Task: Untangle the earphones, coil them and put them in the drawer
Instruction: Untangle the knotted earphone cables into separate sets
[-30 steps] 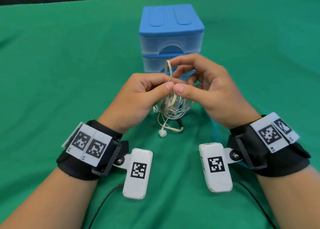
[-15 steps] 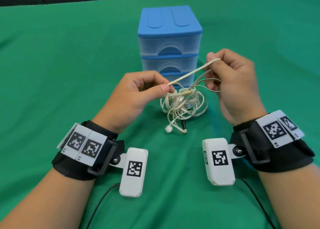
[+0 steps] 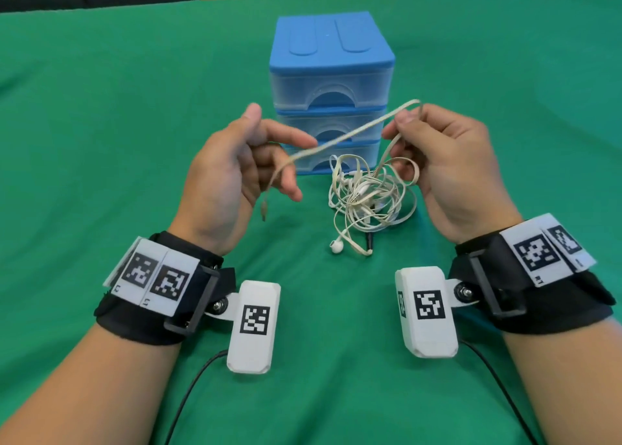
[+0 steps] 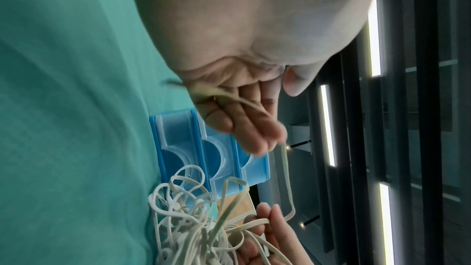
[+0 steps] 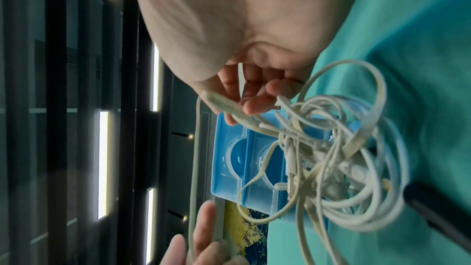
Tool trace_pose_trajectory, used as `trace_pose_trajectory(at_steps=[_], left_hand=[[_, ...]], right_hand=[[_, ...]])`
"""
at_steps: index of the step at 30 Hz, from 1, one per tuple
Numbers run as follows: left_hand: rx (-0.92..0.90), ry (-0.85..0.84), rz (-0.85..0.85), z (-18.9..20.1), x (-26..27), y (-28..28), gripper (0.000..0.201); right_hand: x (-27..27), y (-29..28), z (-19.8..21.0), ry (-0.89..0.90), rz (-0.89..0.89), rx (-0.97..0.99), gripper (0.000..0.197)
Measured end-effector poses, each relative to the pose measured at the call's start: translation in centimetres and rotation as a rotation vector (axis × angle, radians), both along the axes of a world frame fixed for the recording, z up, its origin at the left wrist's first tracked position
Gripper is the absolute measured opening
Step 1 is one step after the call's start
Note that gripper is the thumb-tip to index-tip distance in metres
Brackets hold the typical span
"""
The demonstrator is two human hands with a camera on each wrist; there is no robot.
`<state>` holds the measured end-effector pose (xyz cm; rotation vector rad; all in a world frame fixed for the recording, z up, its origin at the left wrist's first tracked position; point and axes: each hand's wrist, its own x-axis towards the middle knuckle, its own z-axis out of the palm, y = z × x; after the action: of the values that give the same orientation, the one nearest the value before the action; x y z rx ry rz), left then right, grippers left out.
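Note:
The tangled white earphones (image 3: 367, 192) lie in a heap on the green cloth just in front of the blue drawer unit (image 3: 331, 67), whose three drawers are closed. One earbud (image 3: 336, 246) trails toward me. My right hand (image 3: 404, 121) pinches a bend of the flat cable (image 3: 353, 135) between thumb and forefinger, above the heap. That strand stretches left across the loosely spread fingers of my left hand (image 3: 242, 162), and its free end (image 3: 264, 209) dangles below. The left wrist view shows the strand (image 4: 229, 98) lying over straight fingers. The right wrist view shows loops of the tangle (image 5: 331, 158) hanging beside the right fingers (image 5: 254, 98).
The green tablecloth (image 3: 117, 141) spreads wide on both sides. A small black piece (image 3: 370, 241) lies under the near edge of the tangle. Black wrist-camera cables (image 3: 188, 394) run off the near edge. The table's far edge (image 3: 101, 5) lies behind the drawer unit.
My hands have moved apart. The left hand has let go of its pinch and spread its fingers. The strand has slid through until its end hangs free. The heap has loosened.

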<state>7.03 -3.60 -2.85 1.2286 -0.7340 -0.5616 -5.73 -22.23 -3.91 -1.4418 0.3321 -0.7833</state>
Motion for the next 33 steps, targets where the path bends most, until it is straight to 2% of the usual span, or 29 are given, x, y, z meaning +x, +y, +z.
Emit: trace_pose_trajectory(at_steps=[1,4,5,9,13,16,18,20,24,27,30,33], left_hand=[[0.078,0.005,-0.02,0.0,0.0,0.0,0.052],[0.331,-0.099,-0.114,-0.4,-0.6,-0.3,0.028],[0.38,-0.133,-0.147,-0.6,-1.0,-0.5,0.026],[0.372,-0.344,-0.061,-1.1,-1.0,-1.2,0.037],[0.414,-0.415,-0.079,-1.5,-0.8,-1.6,0.05],[0.483,-0.559,-0.086,-1.7,-1.0,-1.8,0.038],[0.481,-0.617,-0.031,-1.7,-0.9,-1.8,0.025],[0.481,-0.625,0.04,-1.7,-0.6,-1.7,0.019],[0.426,-0.608,0.088,-1.8,-0.4,-1.7,0.024],[0.426,-0.605,0.135,-1.9,-0.1,-1.7,0.031],[0.434,-0.571,0.157,-1.9,-0.1,-1.7,0.036],[0.393,-0.513,0.178,-1.8,0.0,-1.7,0.034]], right_hand=[[0.0,0.1,0.0,-0.005,0.008,-0.033,0.024],[-0.1,0.5,0.2,-0.032,0.007,-0.129,0.019],[-0.1,0.7,0.3,-0.042,0.007,-0.157,0.018],[-0.2,1.2,0.6,-0.092,0.083,-0.192,0.012],[-0.2,1.4,0.6,-0.144,0.222,-0.152,0.011],[-0.1,1.7,0.5,-0.153,0.29,-0.108,0.01],[0.0,1.6,0.4,-0.115,0.287,-0.135,0.01],[-0.1,1.4,0.5,-0.082,0.268,-0.111,0.015],[-0.8,0.8,0.9,-0.125,0.223,0.101,0.035],[-0.9,0.5,0.9,-0.136,0.181,0.177,0.034],[-0.7,0.5,0.6,-0.036,0.105,0.029,0.041],[-0.4,0.6,0.1,0.041,0.057,-0.187,0.038]])
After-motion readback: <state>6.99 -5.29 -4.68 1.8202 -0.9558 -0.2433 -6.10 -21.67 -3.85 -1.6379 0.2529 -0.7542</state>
